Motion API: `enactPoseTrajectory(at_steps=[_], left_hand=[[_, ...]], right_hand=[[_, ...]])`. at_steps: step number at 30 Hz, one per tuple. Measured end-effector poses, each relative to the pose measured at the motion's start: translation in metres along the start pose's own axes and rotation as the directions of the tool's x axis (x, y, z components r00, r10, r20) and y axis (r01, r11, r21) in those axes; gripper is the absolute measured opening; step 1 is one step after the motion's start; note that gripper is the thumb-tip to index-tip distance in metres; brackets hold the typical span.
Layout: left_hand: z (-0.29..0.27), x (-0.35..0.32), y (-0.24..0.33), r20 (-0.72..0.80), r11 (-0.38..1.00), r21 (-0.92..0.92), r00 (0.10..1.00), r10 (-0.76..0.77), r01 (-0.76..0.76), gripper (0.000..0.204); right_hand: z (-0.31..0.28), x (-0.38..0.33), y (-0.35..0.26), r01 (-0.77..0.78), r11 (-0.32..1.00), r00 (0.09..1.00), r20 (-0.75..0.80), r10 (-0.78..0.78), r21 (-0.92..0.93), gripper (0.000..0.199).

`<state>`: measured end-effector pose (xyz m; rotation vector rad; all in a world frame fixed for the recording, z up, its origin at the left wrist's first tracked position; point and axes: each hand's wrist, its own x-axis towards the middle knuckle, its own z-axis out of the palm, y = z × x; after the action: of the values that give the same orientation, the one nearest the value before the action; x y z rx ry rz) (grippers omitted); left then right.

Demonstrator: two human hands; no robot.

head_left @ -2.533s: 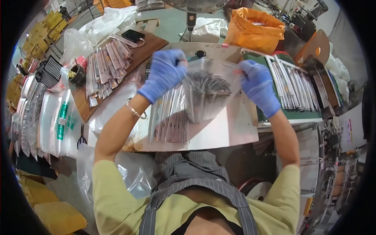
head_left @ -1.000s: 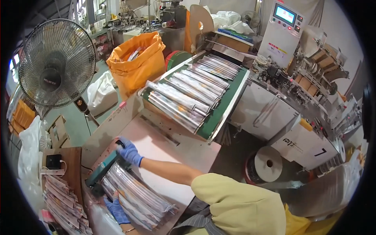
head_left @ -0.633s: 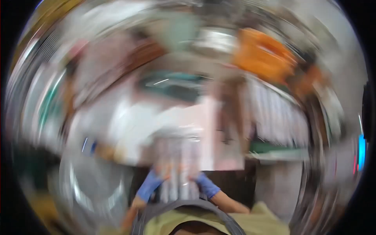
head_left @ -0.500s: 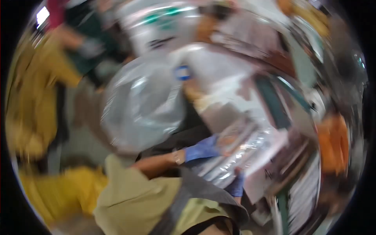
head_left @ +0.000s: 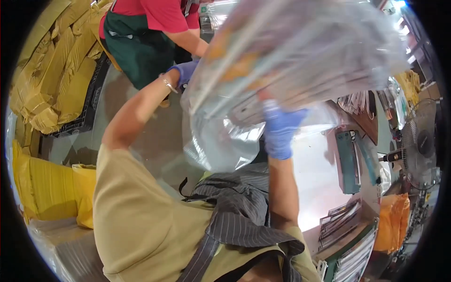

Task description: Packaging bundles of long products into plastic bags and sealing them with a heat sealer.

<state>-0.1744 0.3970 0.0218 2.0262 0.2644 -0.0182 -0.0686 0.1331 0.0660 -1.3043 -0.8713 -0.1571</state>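
Observation:
A large clear plastic bag with stacked flat items inside is held up in front of me, smeared by motion. My left hand, in a blue-purple glove, is at the bag's left edge; its fingers are mostly hidden behind the plastic. My right hand, gloved the same way, grips the lower side of the bag with the thumb pointing up. Below the stack, loose clear film hangs down between my arms. What exactly the flat items are cannot be made out.
A white worktable is on the right, bearing a dark green box-like device. A fan stands farther right, above an orange bag. Wrapped yellow parcels are piled at left. A co-worker in a green apron stands ahead.
The plastic-wrapped stack has been lifted off the table and raised in front of me. Both hands have moved up and away from my body, and the view has turned.

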Motion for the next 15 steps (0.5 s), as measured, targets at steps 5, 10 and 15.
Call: enactPoseTrajectory(at_steps=[5, 10, 15], left_hand=[[-0.003, -0.055, 0.048, -0.023, 0.878, 0.422, 0.970, -0.241, 0.228, 0.050], [-0.024, -0.086, -0.031, -0.042, 0.868, 0.497, 0.999, 0.019, 0.004, 0.048], [-0.039, -0.083, -0.097, 0.091, 0.934, -0.016, 0.930, 0.356, -0.356, 0.040]], right_hand=[[-0.012, -0.057, 0.050, -0.337, 0.941, 0.897, 0.299, 0.325, -0.013, 0.065], [-0.007, -0.078, 0.028, -0.289, 0.934, 0.849, 0.395, 0.351, -0.209, 0.054], [0.051, -0.087, 0.043, 0.034, 0.996, 0.967, 0.247, -0.053, 0.077, 0.051]])
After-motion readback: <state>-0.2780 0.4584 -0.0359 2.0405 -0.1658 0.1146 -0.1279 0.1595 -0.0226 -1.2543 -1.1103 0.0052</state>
